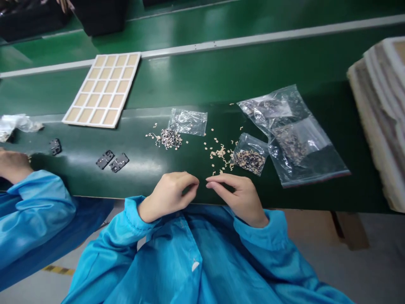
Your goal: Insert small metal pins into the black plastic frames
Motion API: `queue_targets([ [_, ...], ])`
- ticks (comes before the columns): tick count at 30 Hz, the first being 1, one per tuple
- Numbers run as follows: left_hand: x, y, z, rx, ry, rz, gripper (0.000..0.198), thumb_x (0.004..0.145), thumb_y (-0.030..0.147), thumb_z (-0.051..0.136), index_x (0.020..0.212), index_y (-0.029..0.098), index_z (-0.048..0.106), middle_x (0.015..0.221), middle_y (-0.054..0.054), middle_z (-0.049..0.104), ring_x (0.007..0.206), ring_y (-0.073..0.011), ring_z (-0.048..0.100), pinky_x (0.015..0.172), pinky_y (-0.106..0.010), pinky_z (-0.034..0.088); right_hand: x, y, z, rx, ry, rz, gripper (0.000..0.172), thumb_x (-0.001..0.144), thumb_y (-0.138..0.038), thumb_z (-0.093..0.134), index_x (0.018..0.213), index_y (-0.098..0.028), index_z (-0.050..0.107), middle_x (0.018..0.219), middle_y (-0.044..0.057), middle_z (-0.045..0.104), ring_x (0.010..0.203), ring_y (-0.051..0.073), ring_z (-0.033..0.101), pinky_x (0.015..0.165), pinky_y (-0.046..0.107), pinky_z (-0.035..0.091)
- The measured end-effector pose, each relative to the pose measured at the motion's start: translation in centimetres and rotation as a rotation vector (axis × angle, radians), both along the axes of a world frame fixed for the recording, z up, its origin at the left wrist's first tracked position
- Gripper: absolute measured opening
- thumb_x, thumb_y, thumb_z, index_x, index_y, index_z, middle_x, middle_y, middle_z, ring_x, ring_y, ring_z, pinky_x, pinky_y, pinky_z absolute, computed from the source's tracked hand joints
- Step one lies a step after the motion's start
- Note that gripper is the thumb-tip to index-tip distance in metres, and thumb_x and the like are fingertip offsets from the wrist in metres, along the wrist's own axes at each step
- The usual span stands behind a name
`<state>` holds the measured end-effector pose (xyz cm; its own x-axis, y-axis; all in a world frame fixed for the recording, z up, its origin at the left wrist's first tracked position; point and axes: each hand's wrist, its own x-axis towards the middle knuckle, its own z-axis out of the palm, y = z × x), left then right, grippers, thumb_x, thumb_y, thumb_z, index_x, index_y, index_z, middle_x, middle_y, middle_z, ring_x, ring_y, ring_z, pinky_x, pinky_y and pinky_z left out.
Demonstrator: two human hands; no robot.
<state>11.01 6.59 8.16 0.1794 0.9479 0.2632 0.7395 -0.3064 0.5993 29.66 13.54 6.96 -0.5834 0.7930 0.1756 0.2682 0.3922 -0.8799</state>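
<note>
Curling just apart at the bench's (95,183) front edge, the left hand (167,196) and right hand (237,198) grip nothing I can make out, loose tan flakes (220,154) lying nearer the right.

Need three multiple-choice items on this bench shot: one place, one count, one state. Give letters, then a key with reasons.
1. Where is the white grid tray relative to the loose tan flakes?
A) to their right
B) to their left
C) beneath them

2. How many black plates lie on the green belt?
A) two
B) five
C) three

3. The large clear zip bag is:
A) lying flat on the belt
B) hanging in the air
C) standing upright

1: B, the tray sits left of the flakes.
2: C, two lie side by side, one farther left.
3: A, it rests flat on the belt.
</note>
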Motion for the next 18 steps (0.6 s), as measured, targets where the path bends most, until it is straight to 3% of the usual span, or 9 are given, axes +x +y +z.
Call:
queue_targets([
  [5,-0.2,-0.7,-0.3,-0.299,-0.440,0.060,0.015,0.079,0.014,0.055,0.085,0.016,0.068,0.080,-0.002,0.073,0.070,-0.0121,0.066,0.067,-0.022,0.053,-1.2,-0.4,0.0,0.021,0.035,-0.017,0.015,0.087,-0.020,0.058,0.079,-0.020,0.071,0.072,0.001,0.074,0.064,0.015,0.069,0.062,0.026,0.054],
  [8,-0.2,-0.8,-0.6,-0.477,-0.645,0.135,0.012,0.078,0.025,0.065,0.081,0.015,0.071,0.073,-0.002,0.071,0.065,-0.0123,0.064,0.061,-0.022,0.052,-1.9,-0.7,-0.1,0.085,-0.004,0.012,0.017,0.089,-0.020,0.055,0.081,-0.021,0.070,0.074,0.001,0.073,0.066,0.015,0.068,0.063,0.026,0.054],
  [11,-0.2,-0.9,-1.0,-0.541,-0.755,0.197,0.017,0.078,0.031,0.068,0.079,0.015,0.073,0.070,-0.003,0.071,0.062,-0.0123,0.063,0.057,-0.022,0.051,-2.4,-1.0,-0.3,0.170,-0.023,0.042,0.017,0.090,-0.018,0.054,0.082,-0.021,0.068,0.075,0.001,0.072,0.066,0.014,0.067,0.062,0.025,0.053],
  [13,-0.2,-1.0,-1.3,-0.552,-0.834,0.214,0.018,0.078,0.031,0.068,0.078,0.014,0.073,0.071,-0.004,0.072,0.061,-0.0128,0.065,0.057,-0.023,0.054,-2.6,-1.2,-0.4,0.280,-0.024,0.016,0.013,0.090,-0.017,0.055,0.084,-0.020,0.066,0.076,0.002,0.071,0.068,0.014,0.067,0.062,0.025,0.053],
  [18,0.0,-1.4,-1.7,-0.458,-0.930,0.247,0.021,0.080,0.031,0.068,0.087,0.013,0.076,0.078,-0.007,0.076,0.068,-0.0162,0.071,0.065,-0.026,0.060,-2.9,-1.5,-0.4,0.754,-0.073,-0.113,0.005,0.087,-0.014,0.063,0.086,-0.019,0.065,0.074,0.006,0.070,0.069,0.016,0.064,0.064,0.029,0.052],
])
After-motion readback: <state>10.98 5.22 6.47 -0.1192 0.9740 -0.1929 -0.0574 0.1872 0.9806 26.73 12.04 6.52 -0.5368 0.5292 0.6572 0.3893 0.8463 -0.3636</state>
